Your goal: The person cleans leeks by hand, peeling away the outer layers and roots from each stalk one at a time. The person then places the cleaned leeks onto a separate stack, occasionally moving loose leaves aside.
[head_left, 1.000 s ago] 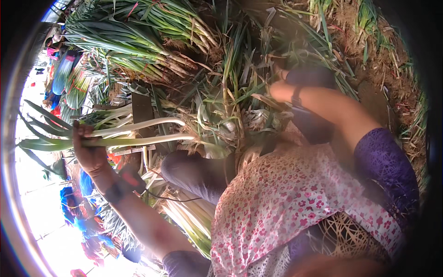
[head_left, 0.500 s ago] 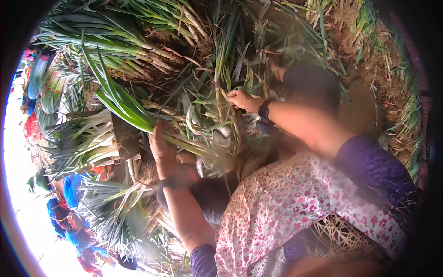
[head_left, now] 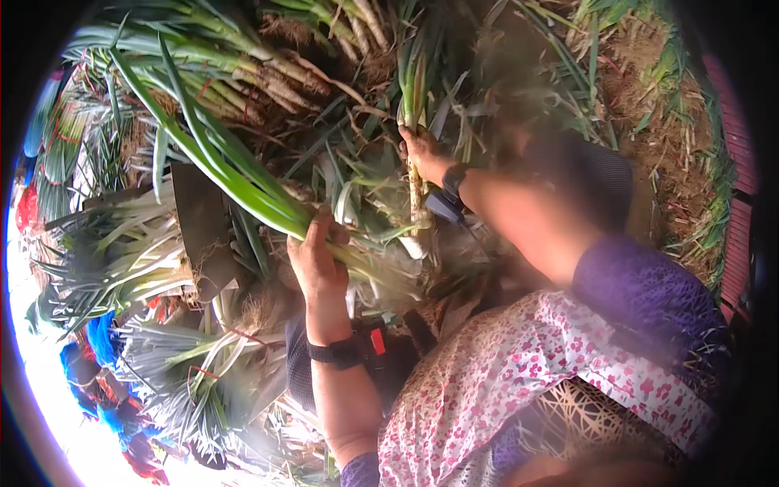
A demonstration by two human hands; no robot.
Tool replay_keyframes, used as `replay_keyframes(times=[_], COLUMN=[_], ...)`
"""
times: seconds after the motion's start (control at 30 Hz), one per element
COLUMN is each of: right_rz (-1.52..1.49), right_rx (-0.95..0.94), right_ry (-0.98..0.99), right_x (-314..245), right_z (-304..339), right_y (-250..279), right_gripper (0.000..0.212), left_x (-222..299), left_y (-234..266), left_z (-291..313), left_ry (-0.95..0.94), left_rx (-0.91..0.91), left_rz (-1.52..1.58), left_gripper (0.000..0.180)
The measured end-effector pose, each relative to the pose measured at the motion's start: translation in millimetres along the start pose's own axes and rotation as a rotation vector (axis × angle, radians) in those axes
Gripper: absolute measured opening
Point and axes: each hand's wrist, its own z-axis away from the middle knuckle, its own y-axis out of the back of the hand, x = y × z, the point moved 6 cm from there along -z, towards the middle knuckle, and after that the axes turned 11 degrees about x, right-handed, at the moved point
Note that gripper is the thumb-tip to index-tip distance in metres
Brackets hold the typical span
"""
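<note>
My left hand is closed round the pale lower stems of green onions. Their long green leaves slant up to the far left, and the stem ends blur beyond my fingers. To its right and farther off, my right hand grips another green onion that stands roughly upright, its lower stalk brownish and its white end pointing toward me. Loose leaves and dry peelings lie between and below the hands. Dark straps circle both wrists.
Piles of green onions with rooty ends lie at the far left. Trimmed bundles rest by a flat dark board, with a red-tied bundle nearer me. Soil and scraps cover the right side. A floral apron covers my lap.
The view has shifted. My right hand has gone from pinching beside a stalk to wrapping round it. My left hand still holds its green onions, now lower and farther right in view.
</note>
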Motion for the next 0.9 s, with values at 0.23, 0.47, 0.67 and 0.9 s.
replay_keyframes(times=[0.23, 0.47, 0.67, 0.9], right_rz=[0.264, 0.522, 0.298, 0.09], right_rx=[-0.371, -0.572, -0.529, -0.507], right_ry=[0.535, 0.658, 0.938, 1.243], right_x=[-95, -131, -161, -221], right_z=[138, 221, 241, 301], right_y=[60, 97, 92, 92], right_gripper=[0.036, 0.049, 0.05, 0.042], left_x=[-11, -7, 9, 30], left_y=[-35, -131, -137, -135], left_z=[10, 81, 153, 166], left_ry=[0.021, -0.09, -0.231, -0.319], left_rx=[-0.121, -0.431, -0.509, -0.566], left_rz=[-0.073, -0.058, -0.162, -0.134], left_gripper=[0.015, 0.037, 0.051, 0.042])
